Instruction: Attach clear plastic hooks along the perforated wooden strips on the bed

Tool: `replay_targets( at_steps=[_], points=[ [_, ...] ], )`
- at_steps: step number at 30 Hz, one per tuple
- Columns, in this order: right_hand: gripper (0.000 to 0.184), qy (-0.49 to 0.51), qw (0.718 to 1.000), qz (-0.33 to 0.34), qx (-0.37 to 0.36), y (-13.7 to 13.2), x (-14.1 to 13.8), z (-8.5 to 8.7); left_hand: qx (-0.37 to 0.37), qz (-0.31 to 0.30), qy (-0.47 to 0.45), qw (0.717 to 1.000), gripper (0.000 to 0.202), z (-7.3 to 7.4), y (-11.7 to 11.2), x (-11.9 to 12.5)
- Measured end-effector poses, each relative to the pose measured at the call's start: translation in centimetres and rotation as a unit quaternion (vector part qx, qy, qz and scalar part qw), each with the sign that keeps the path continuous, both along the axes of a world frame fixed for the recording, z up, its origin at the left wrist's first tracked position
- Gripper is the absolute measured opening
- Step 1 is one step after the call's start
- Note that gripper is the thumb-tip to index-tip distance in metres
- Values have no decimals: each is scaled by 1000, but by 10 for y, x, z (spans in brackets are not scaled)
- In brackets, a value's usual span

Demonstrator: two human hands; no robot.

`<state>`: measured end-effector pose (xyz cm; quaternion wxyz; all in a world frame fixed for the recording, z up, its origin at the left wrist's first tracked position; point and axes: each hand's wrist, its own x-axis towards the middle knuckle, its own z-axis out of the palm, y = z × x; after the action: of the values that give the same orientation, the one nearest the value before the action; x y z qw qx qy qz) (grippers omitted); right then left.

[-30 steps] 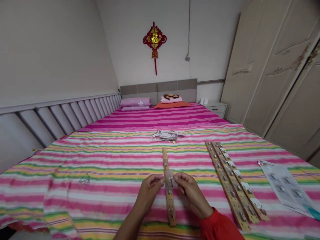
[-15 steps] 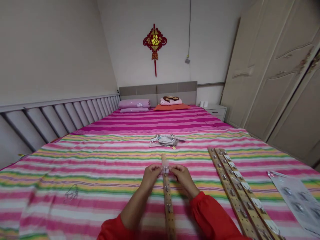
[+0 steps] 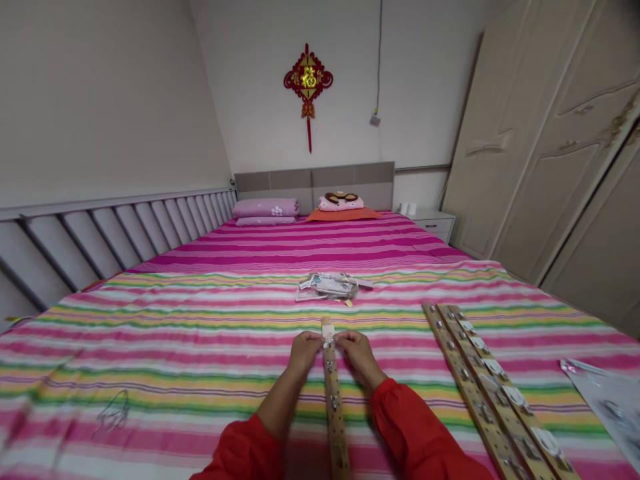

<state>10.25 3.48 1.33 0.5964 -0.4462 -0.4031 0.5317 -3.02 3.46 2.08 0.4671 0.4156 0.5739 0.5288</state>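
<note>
Head view.

Main risk: slippage of the small white tab (image 3: 329, 338) from the fingertip pinch, owing to its small size and narrow contact area. Dropped on the striped quilt (image 3: 150, 373), such a piece would be hard to spot among the bands of colour. Second risk: sideways shift of the wooden strip (image 3: 334, 413) on the soft, uneven quilt surface, from uneven pulling at one end. Third risk: snagging of the strip's metal fittings on the fabric if dragged.

Left hand (image 3: 304, 353) and right hand (image 3: 359, 357): both almost closed, fingers drawn together, fingertips meeting at the tab from opposite sides. Firmness of hold not determinable from this view; fastening between tab and strip partly hidden by the fingers.

Location of strip: on the quilt, about mid-width of the bed, toward the near edge, long axis pointing to the headboard, far end between the hands, near end running out of frame. Whether that far end rests on the quilt or sits slightly raised: cannot tell.

Nearby: further wooden strips with white discs (image 3: 480, 393) toward the right edge of the bed, clear plastic packets (image 3: 327, 287) beyond the hands, a printed sheet (image 3: 605, 407) at the right edge of frame.
</note>
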Motion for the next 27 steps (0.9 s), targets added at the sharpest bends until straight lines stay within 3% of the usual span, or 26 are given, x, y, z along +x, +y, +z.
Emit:
replay_targets(
  at_steps=[13,27],
  points=[
    [16,-19,999,-28,9,9,-4,-21,-8,1,21,1000,7,-12,8,1],
    [15,-33,999,-38,7,15,-6,-31,-14,7,53,998,11,-25,14,0]
  ],
)
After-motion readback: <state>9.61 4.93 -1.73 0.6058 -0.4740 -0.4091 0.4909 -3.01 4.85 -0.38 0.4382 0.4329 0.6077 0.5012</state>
